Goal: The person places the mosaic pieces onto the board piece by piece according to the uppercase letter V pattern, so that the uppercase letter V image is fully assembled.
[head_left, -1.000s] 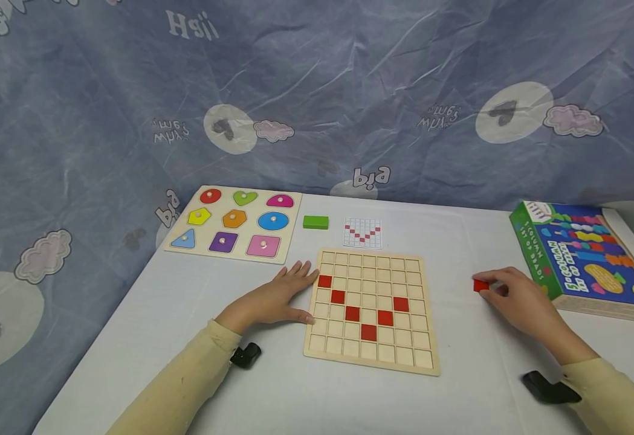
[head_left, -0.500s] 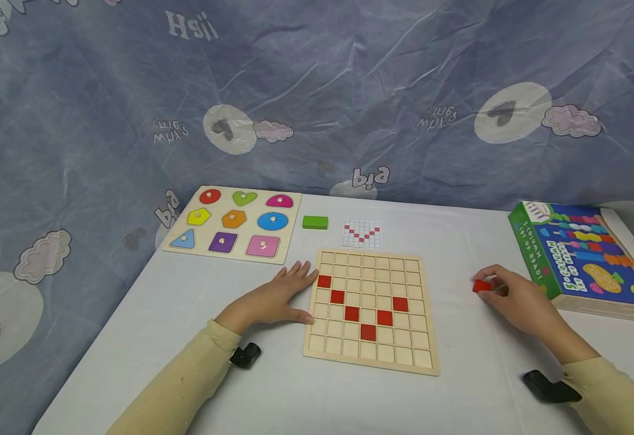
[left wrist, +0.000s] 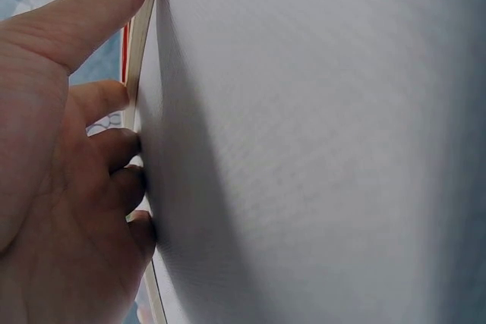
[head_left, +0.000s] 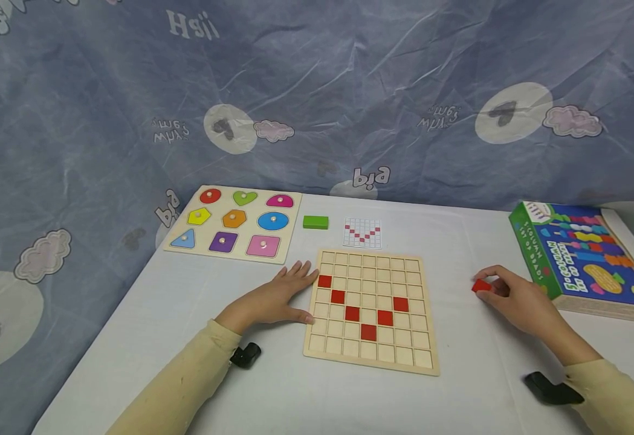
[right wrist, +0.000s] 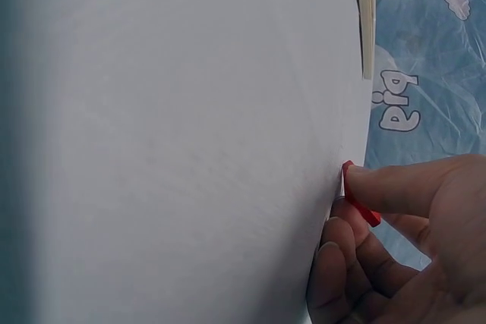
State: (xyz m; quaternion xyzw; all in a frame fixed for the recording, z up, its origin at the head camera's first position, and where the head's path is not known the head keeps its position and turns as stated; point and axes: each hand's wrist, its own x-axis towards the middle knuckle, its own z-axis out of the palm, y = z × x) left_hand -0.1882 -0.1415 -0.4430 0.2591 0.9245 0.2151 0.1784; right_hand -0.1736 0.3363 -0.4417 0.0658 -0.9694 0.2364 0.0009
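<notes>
A wooden grid board (head_left: 344,345) lies mid-table, with several red square tiles in its cells forming a V shape. My left hand (head_left: 273,300) lies flat with fingers spread; its thumb and fingertips touch the board's left edge. To the right of the board, my right hand (head_left: 520,302) pinches a red tile (head_left: 481,286) between thumb and fingers, low over the white table. The right wrist view shows this red tile (right wrist: 361,196) tilted under the thumb. A small pattern card (head_left: 362,233) with a printed red V lies behind the board.
A shape puzzle board (head_left: 248,257) with knobbed pieces lies at the back left. Next to it is a green block (head_left: 315,222). At the right stands a blue and green bead-set box (head_left: 588,260). A patterned blue cloth (head_left: 317,90) hangs behind the table.
The red tile has turned and tilted slightly between the right hand's fingers, which have barely shifted. The left hand and the board have stayed put.
</notes>
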